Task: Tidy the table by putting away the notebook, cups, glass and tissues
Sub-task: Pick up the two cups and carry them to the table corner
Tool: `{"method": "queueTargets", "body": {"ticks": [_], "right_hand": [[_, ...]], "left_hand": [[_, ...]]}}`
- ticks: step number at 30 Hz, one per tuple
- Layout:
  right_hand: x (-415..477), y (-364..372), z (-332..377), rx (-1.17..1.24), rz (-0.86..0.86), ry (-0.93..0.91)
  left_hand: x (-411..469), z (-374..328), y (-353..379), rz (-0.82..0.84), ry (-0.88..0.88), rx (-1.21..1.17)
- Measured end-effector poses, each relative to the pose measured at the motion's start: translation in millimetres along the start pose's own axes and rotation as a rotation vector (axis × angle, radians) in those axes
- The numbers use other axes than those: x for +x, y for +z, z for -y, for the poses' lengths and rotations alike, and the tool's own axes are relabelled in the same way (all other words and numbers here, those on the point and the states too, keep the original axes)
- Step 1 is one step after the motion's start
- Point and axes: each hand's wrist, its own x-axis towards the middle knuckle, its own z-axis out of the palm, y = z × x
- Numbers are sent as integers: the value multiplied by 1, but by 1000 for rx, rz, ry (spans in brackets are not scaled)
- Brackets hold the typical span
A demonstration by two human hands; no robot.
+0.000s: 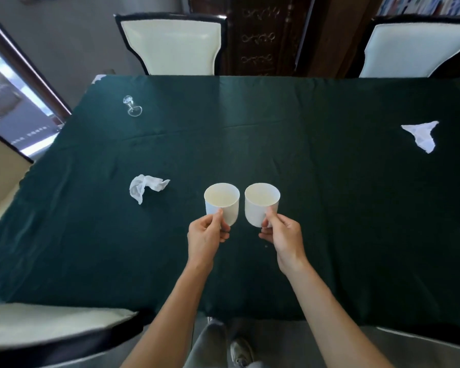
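Two white cups [221,201] [261,203], each in one hand's [206,235] [283,235] grip

A dark green tablecloth [303,160] fills the middle of the frame, with two cream chairs [171,46] [412,49] at the top, a dark carved cabinet [260,35] between them, another chair [51,328] at lower left and a shoe [241,351] at bottom centre.
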Motion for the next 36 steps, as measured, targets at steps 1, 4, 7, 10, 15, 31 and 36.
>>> {"method": "queueTargets", "body": {"ticks": [1, 4, 7, 10, 15, 31, 36], "right_hand": [[-7, 0, 7, 11, 17, -19], [-27, 4, 31, 51, 79, -66], [-47, 17, 53, 106, 136, -99], [-71, 37, 71, 124, 207, -155], [-120, 84, 92, 135, 341, -221], [-292, 326, 76, 137, 591, -161], [-324, 383, 65, 137, 594, -142]], "left_hand": [[-8, -5, -3, -15, 16, -10], [-30, -23, -14, -63, 61, -49], [-52, -40, -33, -101, 99, -105], [-70, -58, -62, -151, 146, -156], [-96, -81, -128, -271, 235, -230], [-130, -85, -435, -474, 349, -253], [-122, -79, -510, -458, 362, -228]]}}
